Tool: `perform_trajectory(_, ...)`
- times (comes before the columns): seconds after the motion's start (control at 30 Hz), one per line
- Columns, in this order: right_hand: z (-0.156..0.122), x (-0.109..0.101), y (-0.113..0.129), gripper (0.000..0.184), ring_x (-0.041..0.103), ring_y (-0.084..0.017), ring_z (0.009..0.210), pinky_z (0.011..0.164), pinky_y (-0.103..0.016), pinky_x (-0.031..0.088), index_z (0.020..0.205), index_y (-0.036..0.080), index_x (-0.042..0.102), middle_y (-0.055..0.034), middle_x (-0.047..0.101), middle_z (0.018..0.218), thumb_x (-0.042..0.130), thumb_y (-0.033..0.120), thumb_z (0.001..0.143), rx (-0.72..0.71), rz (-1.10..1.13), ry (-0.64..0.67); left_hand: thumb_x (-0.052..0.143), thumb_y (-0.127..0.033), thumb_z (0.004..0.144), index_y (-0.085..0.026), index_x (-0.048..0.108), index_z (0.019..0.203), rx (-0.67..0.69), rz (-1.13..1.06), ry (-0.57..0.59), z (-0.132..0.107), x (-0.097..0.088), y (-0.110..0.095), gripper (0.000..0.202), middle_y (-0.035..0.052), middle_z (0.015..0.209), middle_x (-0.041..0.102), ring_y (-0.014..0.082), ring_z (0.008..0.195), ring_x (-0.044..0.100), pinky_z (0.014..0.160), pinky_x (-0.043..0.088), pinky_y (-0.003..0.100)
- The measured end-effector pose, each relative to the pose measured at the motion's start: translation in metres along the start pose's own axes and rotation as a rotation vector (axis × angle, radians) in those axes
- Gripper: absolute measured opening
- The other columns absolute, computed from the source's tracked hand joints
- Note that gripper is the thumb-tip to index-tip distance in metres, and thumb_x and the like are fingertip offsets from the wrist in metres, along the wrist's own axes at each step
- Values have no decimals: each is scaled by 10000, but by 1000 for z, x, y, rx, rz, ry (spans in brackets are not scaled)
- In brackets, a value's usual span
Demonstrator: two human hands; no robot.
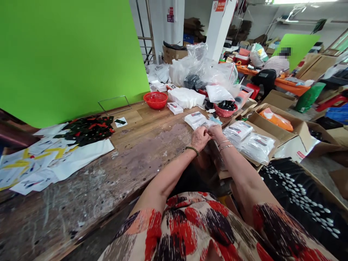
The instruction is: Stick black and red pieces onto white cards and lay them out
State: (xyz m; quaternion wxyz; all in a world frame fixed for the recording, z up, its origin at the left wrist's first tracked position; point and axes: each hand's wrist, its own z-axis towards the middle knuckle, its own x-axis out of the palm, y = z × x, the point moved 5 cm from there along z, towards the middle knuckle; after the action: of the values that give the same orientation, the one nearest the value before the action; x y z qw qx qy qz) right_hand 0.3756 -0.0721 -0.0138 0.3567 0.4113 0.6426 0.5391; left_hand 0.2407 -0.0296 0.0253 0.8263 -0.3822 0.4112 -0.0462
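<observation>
At left, printed sheets and a pile of black and red pieces are spread on the wooden table. Next, a red basket and a small white box are seen. A white packet is laid near the table's edge, just beyond the left hand and right hand. In both, fingers are pinched together, apparently on clear plastic, though the fingertips are partly hidden. At right, wrapped packs are rested on cardboard.
</observation>
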Motion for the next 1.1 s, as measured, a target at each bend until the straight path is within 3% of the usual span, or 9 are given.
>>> perform_trajectory(0.13, -3, 5, 2, 193, 536, -143, 480, 469, -259, 478, 691, 203, 618, 51, 516, 492, 739, 60, 641, 59, -55, 3, 544, -89, 819, -193, 626, 789, 42, -52, -32, 1, -8, 0, 136, 63, 891, 704, 196, 884, 628, 857, 496, 311)
perform_trajectory(0.23, -8, 8, 6, 217, 483, -120, 441, 444, -236, 437, 643, 215, 584, 63, 489, 465, 736, 63, 618, 51, -92, 21, 557, -85, 804, -191, 616, 757, 60, -91, -29, 3, -15, 3, 130, 48, 844, 698, 181, 838, 626, 819, 496, 294)
perform_trajectory(0.33, -16, 9, 13, 200, 539, -134, 510, 501, -235, 460, 664, 213, 602, 30, 568, 536, 781, 123, 663, 8, -131, 73, 565, -98, 800, -195, 625, 785, -7, -103, -76, 9, -31, 15, 115, 25, 822, 693, 169, 794, 623, 780, 495, 282)
perform_trajectory(0.47, -28, 3, 42, 163, 662, -215, 821, 781, -298, 508, 748, 215, 640, -36, 665, 724, 794, 244, 792, -356, -545, 75, 567, -94, 790, -198, 609, 765, 14, -46, -89, 18, -60, 22, 115, 15, 789, 675, 164, 772, 609, 750, 483, 274)
perform_trajectory(0.57, -43, 8, 60, 189, 671, -268, 946, 883, -353, 462, 874, 206, 681, -102, 706, 859, 621, 357, 972, -603, -1006, 140, 558, -104, 798, -202, 600, 779, 33, 29, -114, 24, -86, 26, 109, 18, 787, 657, 167, 763, 593, 742, 472, 281)
perform_trajectory(0.67, -59, 13, 75, 324, 677, -293, 938, 849, -361, 446, 1005, 175, 690, -157, 720, 919, 474, 415, 1044, -693, -1277, 188, 541, -85, 794, -202, 602, 835, 68, 74, -165, 34, -109, 32, 138, 20, 808, 637, 172, 790, 588, 780, 475, 288)
perform_trajectory(0.83, -88, 24, 103, 352, 690, -293, 952, 811, -334, 439, 1163, 154, 661, -175, 736, 993, 423, 394, 1063, -822, -1427, 267, 466, 6, 766, -211, 597, 915, 149, 50, -231, 52, -131, 43, 294, 6, 806, 551, 170, 802, 561, 815, 480, 293)
perform_trajectory(0.97, -107, 28, 103, 377, 696, -314, 993, 829, -358, 465, 1326, 169, 591, -177, 740, 1042, 423, 368, 1053, -822, -1544, 348, 475, 38, 720, -206, 570, 781, 254, 47, -210, 44, -130, 43, 268, 31, 836, 516, 193, 823, 548, 814, 471, 322)
perform_trajectory(1.1, -127, 33, 86, 400, 694, -308, 1050, 879, -382, 490, 1393, 161, 553, -194, 730, 1106, 421, 298, 1041, -809, -1633, 457, 502, 32, 710, -209, 534, 766, 163, -2, -317, 17, -121, 48, 250, 25, 816, 510, 193, 792, 533, 765, 448, 318)
